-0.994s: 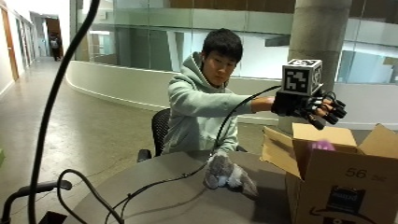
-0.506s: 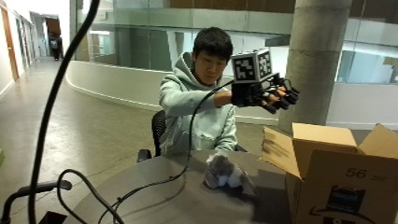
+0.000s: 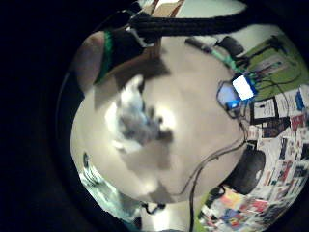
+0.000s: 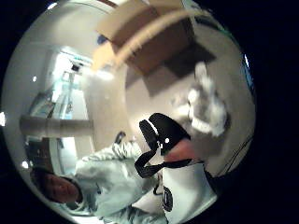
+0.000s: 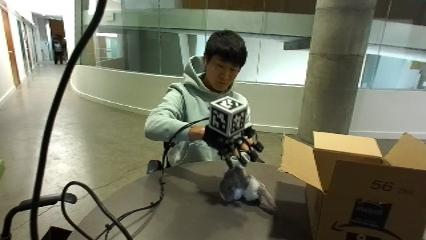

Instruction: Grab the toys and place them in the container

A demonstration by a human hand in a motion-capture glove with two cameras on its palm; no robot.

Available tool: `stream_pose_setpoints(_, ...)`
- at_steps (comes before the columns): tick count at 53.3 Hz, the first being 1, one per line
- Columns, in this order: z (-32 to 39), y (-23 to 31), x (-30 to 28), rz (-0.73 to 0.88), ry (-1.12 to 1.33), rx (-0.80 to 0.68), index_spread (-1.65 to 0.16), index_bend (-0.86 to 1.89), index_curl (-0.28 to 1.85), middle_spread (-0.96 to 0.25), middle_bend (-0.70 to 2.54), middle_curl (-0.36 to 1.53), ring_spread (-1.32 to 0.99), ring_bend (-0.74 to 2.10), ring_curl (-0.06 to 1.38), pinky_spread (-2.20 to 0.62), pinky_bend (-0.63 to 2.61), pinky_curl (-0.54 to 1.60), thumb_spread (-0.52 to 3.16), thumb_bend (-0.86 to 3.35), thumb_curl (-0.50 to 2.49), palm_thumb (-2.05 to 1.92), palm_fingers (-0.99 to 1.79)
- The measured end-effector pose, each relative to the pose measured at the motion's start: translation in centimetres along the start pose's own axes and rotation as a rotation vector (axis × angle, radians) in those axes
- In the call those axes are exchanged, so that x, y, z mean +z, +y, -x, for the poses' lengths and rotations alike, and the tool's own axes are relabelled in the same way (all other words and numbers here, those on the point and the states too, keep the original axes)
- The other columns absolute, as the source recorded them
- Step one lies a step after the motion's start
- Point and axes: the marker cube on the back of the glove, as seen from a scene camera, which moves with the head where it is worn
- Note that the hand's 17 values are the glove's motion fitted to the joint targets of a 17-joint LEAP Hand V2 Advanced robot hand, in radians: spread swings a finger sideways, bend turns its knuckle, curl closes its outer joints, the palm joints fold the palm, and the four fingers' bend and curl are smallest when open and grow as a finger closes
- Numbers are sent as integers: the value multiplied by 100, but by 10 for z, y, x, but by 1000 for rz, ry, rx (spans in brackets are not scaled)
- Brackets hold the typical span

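Hovering just above a grey-and-white plush toy (image 5: 243, 186), with the black-gloved right hand (image 5: 233, 145) lowered over the round grey table (image 5: 173, 205) and fingers pointing down toward the toy's top. Looks spread and relaxed rather than curled; fingertips seem to reach the plush, though contact or a pinch cannot be told for certain from the outside view. Probably placed so for a grasp from above, the soft body giving fingers something to sink into.

Lying near the table's middle, the plush toy (image 3: 133, 118) shows in the palm views as a pale lump well under the palm, apart from it, with nothing wrapped around it (image 4: 205, 105).

Standing to the right of the toy, near but not touching, an open brown cardboard box (image 5: 363, 195) with flaps (image 5: 298, 162) folded outward, which keeps the mouth wide for dropping things in. Interior hidden from every view, so contents cannot be told.

Judging by this: toy not yet lifted, grasp about to begin, short carry rightward over the near flap to follow.
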Motion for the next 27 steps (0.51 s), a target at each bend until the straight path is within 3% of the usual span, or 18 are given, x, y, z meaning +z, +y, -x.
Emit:
stream_pose_setpoints(6,11,6,61,174,11,80,-21,6,18,4,11,36,0,28,27,3,103,37,118,-4,31,10,-22)
stream_pose_setpoints(12,-6,-18,86,202,27,116,-25,6,16,5,4,29,2,42,30,3,119,41,116,-1,31,10,-15)
stream_pose_setpoints(16,-11,-24,88,161,43,114,-28,6,15,7,7,25,2,70,37,0,124,42,122,5,33,23,-2)
stream_pose_setpoints(19,-14,-29,87,124,48,111,-30,-1,10,5,23,28,-6,106,44,-6,119,39,127,14,37,39,28)
stream_pose_setpoints(22,-20,-36,86,100,49,86,-30,-4,5,2,41,33,-12,121,48,-15,119,38,130,21,40,50,51)
stream_pose_setpoints(27,-22,-41,88,72,36,41,-30,2,1,-4,62,41,-19,127,51,-27,122,38,127,25,45,63,68)
